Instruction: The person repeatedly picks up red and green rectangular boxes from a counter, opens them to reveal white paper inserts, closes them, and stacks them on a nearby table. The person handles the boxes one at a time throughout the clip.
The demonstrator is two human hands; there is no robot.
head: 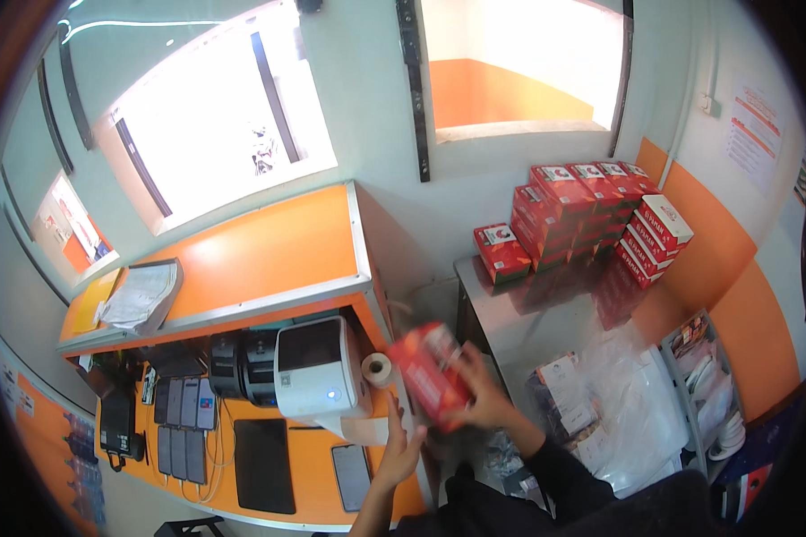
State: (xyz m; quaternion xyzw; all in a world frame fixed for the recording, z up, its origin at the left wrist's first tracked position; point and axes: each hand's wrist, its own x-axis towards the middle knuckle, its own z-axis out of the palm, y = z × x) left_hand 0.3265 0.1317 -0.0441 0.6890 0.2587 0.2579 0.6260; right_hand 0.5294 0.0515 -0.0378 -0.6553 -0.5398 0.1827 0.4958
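Note:
My right hand [487, 396] grips a red cardboard box [430, 376], slightly blurred, held tilted above the gap between the orange counter and the metal table. Just left of the box, my left hand [401, 440] has its fingers apart and holds nothing. It is beside the paper strip [359, 429] coming from a white label printer [312, 376]. A roll of labels [377, 368] stands at the printer's right side. A smartphone [352, 476] lies on the counter left of my left forearm.
Stacked red boxes [571, 215] stand on the metal table [504, 315], near clear plastic bags [631, 409] and a grey crate [702, 382]. Several phones [185, 403] with cables and a black mat [264, 465] lie on the orange counter [316, 463]. A raised shelf [275, 235] overhangs it.

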